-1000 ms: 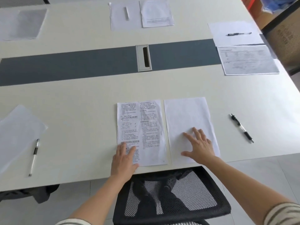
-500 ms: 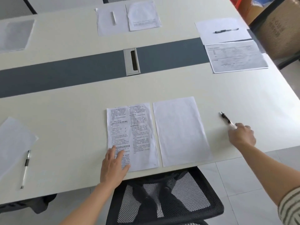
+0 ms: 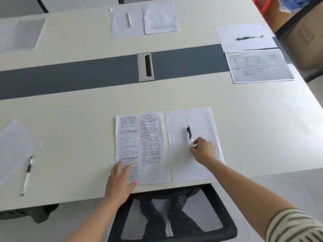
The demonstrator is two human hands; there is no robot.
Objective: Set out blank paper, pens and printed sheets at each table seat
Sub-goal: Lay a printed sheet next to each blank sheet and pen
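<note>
Fingers of our L hand [image 3: 120,182] lie on the near-left corner of the printed sheet [image 3: 145,142]; the blank sheet [image 3: 181,172] sits just right of them, beside it on the table [image 3: 70,133]. R hand [image 3: 203,151] fingers are over the blank sheet, w/ the pen [image 3: 189,132] sticking out beyond them. The chair back [image 3: 174,215] is nearer us than both hands.
</note>
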